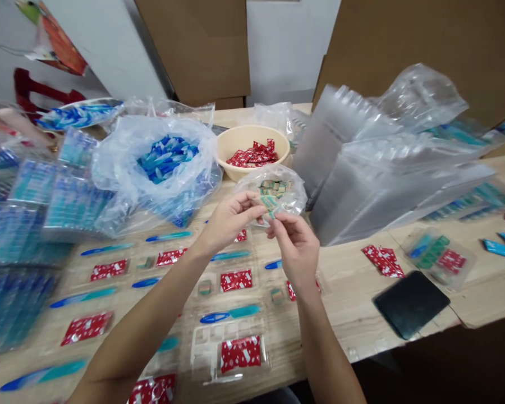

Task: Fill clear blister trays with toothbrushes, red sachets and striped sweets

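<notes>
Both hands meet above the front edge of a clear bag [297, 193] of small green-and-tan striped blocks [274, 187]. Between the fingertips of my left hand [234, 217] is a small piece with green stripes [269, 204]. My right hand [295, 242] pinches the lower end of the same piece. Below the hands lie clear plastic trays [197, 367] with blue-and-teal pens [230, 314] and red patterned packets [240, 353]. Some trays also hold a striped block [204, 287].
Behind are a cream bowl [252, 134] of red packets and a plastic bag [109, 151] of blue pieces. Stacked clear trays [362, 179] stand at right, near a black tablet [411, 304]. Filled packs [14, 235] are piled at left.
</notes>
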The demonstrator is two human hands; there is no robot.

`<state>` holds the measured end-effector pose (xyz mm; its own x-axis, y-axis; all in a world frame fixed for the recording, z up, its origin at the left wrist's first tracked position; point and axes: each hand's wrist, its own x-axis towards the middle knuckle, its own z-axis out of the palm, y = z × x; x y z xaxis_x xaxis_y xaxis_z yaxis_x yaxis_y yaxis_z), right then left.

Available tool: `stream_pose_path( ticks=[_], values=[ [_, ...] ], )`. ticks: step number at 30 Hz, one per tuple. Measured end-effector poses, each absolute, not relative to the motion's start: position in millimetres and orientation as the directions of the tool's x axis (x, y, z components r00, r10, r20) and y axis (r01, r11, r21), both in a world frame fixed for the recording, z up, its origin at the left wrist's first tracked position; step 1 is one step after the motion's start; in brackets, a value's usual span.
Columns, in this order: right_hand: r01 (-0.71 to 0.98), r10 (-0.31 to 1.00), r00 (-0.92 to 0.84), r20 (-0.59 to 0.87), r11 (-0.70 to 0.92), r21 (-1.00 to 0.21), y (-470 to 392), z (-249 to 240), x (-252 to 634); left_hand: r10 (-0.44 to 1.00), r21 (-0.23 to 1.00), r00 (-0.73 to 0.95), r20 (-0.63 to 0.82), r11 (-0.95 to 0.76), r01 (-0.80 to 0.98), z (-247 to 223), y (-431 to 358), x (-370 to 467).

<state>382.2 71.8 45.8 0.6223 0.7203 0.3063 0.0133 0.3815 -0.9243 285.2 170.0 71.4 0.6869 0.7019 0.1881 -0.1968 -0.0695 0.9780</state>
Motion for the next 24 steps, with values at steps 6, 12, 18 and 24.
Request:
stream_pose_path(
  ticks=[6, 12, 18, 24],
  values=[
    [0.061, 0.623, 0.707, 0.336, 0.419, -0.906, 60.2, 49.8, 383.9, 0.582, 0.722, 0.564, 0.586, -0.691, -0.039, 79.3, 151.6, 262.6],
    [0.086, 0.641, 0.657, 0.398, 0.46, -0.884, 55.2, 48.1, 381.1, 0.437, 0.588, 0.677, 0.592, -0.809, 0.008, 84.7, 139.3, 254.2],
    [0.05, 0.727, 0.538, 0.427, 0.477, -0.877, 45.9, 46.7, 383.8, 0.469, 0.645, 0.701, 0.537, -0.764, 0.017, 85.1, 134.7, 254.1],
    [0.043, 0.796, 0.388, 0.464, 0.488, -0.872, 41.3, 43.3, 388.6, 0.577, 0.754, 0.68, 0.453, -0.655, 0.053, 82.2, 130.6, 251.7]
  ],
)
